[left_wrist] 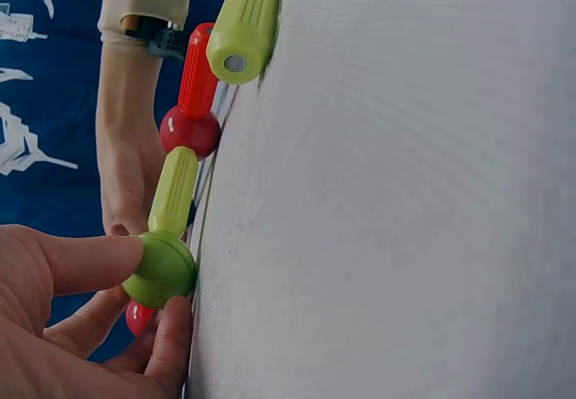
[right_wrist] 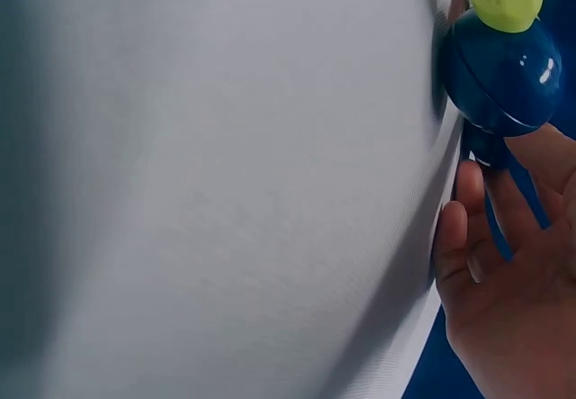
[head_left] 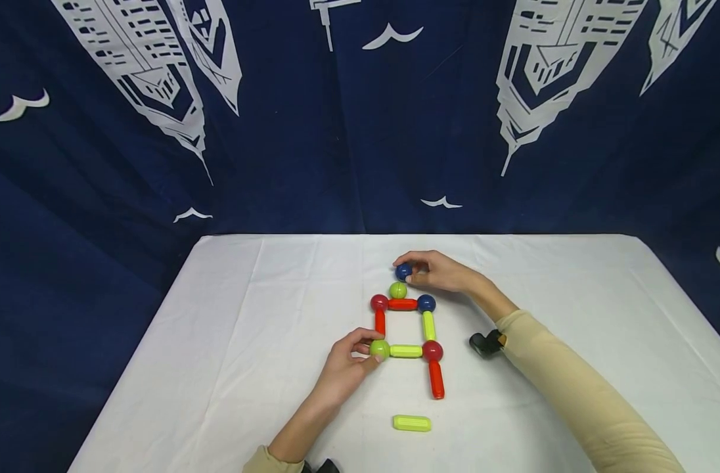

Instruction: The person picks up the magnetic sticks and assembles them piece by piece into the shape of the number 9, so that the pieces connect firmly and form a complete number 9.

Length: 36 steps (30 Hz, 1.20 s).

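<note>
The right hand (head_left: pixel 439 270) pinches a dark blue ball (head_left: pixel 403 270) in its fingertips, toward the desk's far edge, just beyond a green ball (head_left: pixel 398 290) atop the frame of rods and balls (head_left: pixel 404 326); the left hand (head_left: pixel 349 364) pinches the frame's near-left green ball (head_left: pixel 380 349), mid-desk; the pieces look like light, hard, smooth plastic, likely to roll or slip, so best taken across a ball's widest part; a loose green rod (head_left: pixel 412 423) lies toward the near edge of the desk (head_left: pixel 573 276).
</note>
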Motion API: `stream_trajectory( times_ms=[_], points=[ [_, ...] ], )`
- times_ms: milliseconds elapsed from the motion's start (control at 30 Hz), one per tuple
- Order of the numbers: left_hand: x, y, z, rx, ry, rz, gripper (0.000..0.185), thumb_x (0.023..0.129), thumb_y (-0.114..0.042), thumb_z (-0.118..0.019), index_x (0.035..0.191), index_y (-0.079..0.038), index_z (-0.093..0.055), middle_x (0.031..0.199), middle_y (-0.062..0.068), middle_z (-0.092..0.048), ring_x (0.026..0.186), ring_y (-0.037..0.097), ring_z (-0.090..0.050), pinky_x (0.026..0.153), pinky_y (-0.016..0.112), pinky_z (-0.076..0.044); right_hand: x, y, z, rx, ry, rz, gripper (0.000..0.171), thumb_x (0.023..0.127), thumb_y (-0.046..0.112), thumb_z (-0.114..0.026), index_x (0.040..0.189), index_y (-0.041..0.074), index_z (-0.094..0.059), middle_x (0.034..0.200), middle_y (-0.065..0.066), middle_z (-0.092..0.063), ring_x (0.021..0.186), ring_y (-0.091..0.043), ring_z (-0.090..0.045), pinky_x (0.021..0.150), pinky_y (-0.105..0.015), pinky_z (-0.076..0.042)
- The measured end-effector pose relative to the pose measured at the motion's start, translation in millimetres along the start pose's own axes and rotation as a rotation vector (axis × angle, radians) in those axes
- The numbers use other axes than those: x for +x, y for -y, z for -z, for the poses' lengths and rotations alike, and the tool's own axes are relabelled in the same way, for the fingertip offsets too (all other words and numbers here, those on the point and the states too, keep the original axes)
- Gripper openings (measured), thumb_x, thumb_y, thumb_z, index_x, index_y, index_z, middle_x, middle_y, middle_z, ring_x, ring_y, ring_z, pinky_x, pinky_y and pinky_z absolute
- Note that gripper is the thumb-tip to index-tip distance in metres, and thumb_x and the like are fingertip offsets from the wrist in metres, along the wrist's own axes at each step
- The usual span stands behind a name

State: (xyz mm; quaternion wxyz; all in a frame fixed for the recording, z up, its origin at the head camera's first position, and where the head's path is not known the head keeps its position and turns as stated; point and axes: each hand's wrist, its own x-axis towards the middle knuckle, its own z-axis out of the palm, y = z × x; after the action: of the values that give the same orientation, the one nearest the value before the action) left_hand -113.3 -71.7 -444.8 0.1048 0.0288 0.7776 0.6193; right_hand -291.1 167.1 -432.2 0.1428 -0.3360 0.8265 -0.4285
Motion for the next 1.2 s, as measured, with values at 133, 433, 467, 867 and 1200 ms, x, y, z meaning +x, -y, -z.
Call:
stream_trajectory(
  times_ms=[133, 433, 467, 867, 1200],
  points=[
    [-0.2, -0.6, 0.3, 0.008, 0.001, -0.005, 0.030, 0.088, 0.001, -0.067, 0.118, -0.003, -0.065, 0.103, 0.008, -0.060, 0.094, 0.022, -0.051, 0.071, 0.026, -0.046, -4.2, 1.8, -0.3, -0.009, -0.057, -0.033, 0.037, 0.089, -0.009, -0.060, 0.125, 0.000, -0.062, 0.111, -0.013, -0.060, 0.095, -0.027, -0.051, 0.087, -0.038, -0.044],
    [-0.3, 0.1, 0.2, -0.018, 0.002, -0.010, 0.031, 0.088, -0.001, -0.069, 0.118, -0.006, -0.066, 0.104, 0.006, -0.060, 0.094, 0.021, -0.051, 0.071, 0.025, -0.047, -26.5, 9.2, 2.2, -0.037, -0.203, -0.175, 0.034, 0.093, 0.007, -0.067, 0.127, 0.004, -0.061, 0.120, -0.012, -0.062, 0.101, -0.029, -0.056, 0.095, -0.045, -0.046],
    [-0.6, 0.0, 0.1, -0.017, 0.002, -0.012, 0.031, 0.088, -0.001, -0.069, 0.118, -0.006, -0.066, 0.103, 0.006, -0.060, 0.094, 0.020, -0.051, 0.071, 0.026, -0.047, -29.7, 10.3, 2.2, -0.045, -0.216, -0.186, 0.035, 0.093, 0.009, -0.068, 0.127, 0.005, -0.061, 0.119, -0.012, -0.063, 0.101, -0.028, -0.057, 0.093, -0.044, -0.047],
    [-0.5, 0.6, 0.1, -0.002, -0.001, -0.010, 0.031, 0.088, 0.001, -0.068, 0.118, -0.004, -0.066, 0.104, 0.006, -0.060, 0.094, 0.021, -0.051, 0.072, 0.026, -0.047, -76.4, 27.0, -4.1, -0.066, -0.310, -0.259, 0.037, 0.091, 0.015, -0.072, 0.125, 0.010, -0.062, 0.117, -0.008, -0.064, 0.097, -0.025, -0.062, 0.076, -0.029, -0.054],
    [-0.1, 0.5, -0.1, 0.001, 0.001, -0.015, 0.030, 0.088, 0.002, -0.068, 0.117, -0.003, -0.065, 0.102, 0.008, -0.060, 0.092, 0.021, -0.052, 0.069, 0.025, -0.047, -118.2, 44.6, -19.6, 0.036, -0.341, -0.299, 0.039, 0.086, 0.013, -0.077, 0.122, 0.008, -0.061, 0.109, -0.009, -0.066, 0.089, -0.020, -0.066, 0.072, -0.026, -0.056]
  ],
)
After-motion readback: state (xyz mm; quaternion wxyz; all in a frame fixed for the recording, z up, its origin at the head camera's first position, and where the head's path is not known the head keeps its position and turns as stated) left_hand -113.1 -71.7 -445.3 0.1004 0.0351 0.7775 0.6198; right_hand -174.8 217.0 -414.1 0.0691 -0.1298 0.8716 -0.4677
